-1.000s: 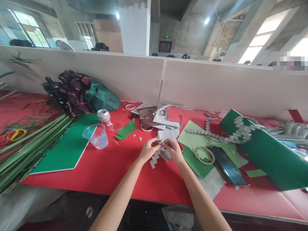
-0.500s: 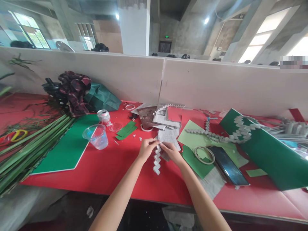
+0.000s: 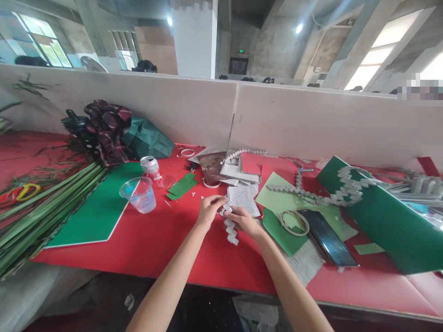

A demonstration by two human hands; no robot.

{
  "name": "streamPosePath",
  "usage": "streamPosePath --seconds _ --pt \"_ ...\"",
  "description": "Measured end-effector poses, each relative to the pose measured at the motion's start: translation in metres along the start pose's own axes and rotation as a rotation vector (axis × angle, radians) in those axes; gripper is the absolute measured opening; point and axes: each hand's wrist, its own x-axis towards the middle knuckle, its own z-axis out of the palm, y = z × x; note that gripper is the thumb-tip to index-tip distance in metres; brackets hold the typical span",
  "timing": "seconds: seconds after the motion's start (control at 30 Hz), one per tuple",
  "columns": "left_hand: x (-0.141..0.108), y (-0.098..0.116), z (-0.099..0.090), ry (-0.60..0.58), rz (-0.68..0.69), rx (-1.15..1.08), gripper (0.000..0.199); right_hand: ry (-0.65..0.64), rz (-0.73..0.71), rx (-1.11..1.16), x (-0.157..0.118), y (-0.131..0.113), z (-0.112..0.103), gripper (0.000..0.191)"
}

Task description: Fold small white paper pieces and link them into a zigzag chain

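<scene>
On red tbl (image 3: 166, 244) by white partition (image 3: 173, 106), L hand (image 3: 208, 213) + R hand (image 3: 244, 220) fingers grip folded-paper chain (image 3: 229, 224).

The single view looks from the person's head, at the 6 o'clock edge of the tabletop (image 3: 166, 240), forward to 12 o'clock and down. It sits an arm's reach from the left hand (image 3: 209, 213) and right hand (image 3: 243, 220), taking in a pale partition (image 3: 294, 120) and the room (image 3: 273, 53) beyond.

Fingers (image 3: 216, 199) partly hide the white zigzag chain (image 3: 230, 229).
</scene>
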Motion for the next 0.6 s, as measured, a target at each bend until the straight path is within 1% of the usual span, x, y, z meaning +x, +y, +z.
streamPosePath --seconds 0.1,0.2,0.27,0.3,0.37,0.43,0.53,0.6 --pt "0.001 0.0 -0.001 0.038 -0.008 0.005 0.029 -0.018 0.002 -0.008 0.001 -0.002 -0.001 0.037" --pt "0.001 -0.003 0.0 -0.016 -0.042 -0.023 0.029 -0.027 -0.024 -0.03 0.0 -0.001 -0.001 0.038" --pt "0.002 -0.005 0.001 -0.032 -0.053 -0.035 0.031 0.003 -0.049 -0.042 -0.001 0.001 -0.001 0.039" --pt "0.002 -0.005 0.001 -0.014 -0.048 -0.036 0.032 0.035 -0.059 -0.054 -0.002 0.003 -0.001 0.04" --pt "0.005 -0.005 -0.003 0.068 -0.027 -0.029 0.034 0.148 -0.082 -0.143 -0.001 0.005 -0.002 0.043" --pt "0.008 -0.004 -0.012 0.17 -0.027 -0.008 0.034 0.337 -0.13 -0.336 -0.001 0.006 -0.007 0.043" --pt "0.013 -0.002 -0.03 0.286 -0.053 0.07 0.03 0.657 -0.225 -0.648 -0.002 0.007 -0.018 0.03" --pt "0.017 -0.003 -0.041 0.316 -0.053 0.108 0.027 0.792 -0.254 -0.802 -0.003 0.009 -0.026 0.023"
